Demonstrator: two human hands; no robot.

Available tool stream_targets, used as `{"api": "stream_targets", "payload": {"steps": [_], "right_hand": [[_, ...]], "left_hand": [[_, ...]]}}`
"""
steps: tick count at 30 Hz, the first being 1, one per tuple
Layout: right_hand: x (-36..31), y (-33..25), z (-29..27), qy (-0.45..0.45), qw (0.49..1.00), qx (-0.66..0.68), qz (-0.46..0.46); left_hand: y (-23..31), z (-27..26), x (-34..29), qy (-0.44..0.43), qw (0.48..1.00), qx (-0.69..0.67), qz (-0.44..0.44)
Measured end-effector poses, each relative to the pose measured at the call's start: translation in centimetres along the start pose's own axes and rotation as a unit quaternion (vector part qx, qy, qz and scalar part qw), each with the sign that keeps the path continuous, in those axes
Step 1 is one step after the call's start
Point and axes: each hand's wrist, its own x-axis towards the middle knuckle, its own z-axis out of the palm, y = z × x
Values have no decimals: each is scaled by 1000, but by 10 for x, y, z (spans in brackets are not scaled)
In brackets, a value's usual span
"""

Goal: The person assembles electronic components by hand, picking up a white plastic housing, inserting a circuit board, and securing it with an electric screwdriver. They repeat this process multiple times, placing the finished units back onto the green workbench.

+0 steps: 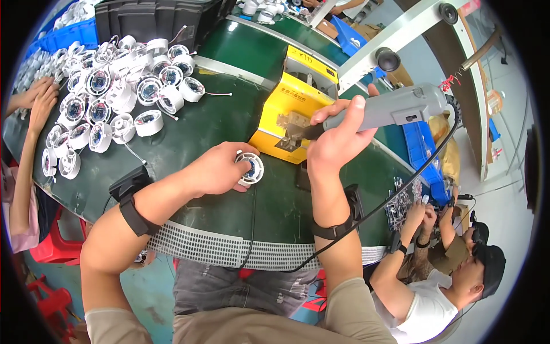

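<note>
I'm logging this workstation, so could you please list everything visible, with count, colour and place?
Round part: one, white, on the belt under the left hand.
Pile of round parts: many, white, far left on the belt.
Belt: one, dark green, across the middle.
Yellow box: one, yellow, behind the hands.
Power screwdriver: one, grey, corded, in the right hand.
Blue bins: several, right side.
Co-workers: one arm at left, two people at lower right.
Left hand: rests on the round part.
Right hand: grips the screwdriver.
</note>
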Motion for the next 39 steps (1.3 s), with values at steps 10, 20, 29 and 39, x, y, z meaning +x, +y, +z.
{"api": "stream_targets", "payload": {"steps": [10,20,29,39], "right_hand": [[-1,9,5,-6,1000,-24,6],[-5,7,2,-39,998,-44,21],[-53,-14,3,-105,985,74,115],[-68,-8,13,-130,982,82,111]], "left_hand": [[13,-8,-3,-28,999,16,-32],[6,-5,-2,-30,999,-26,-25],[7,-4,-2,-34,999,-25,-19],[6,-2,-3,-18,1000,-10,1]]}}
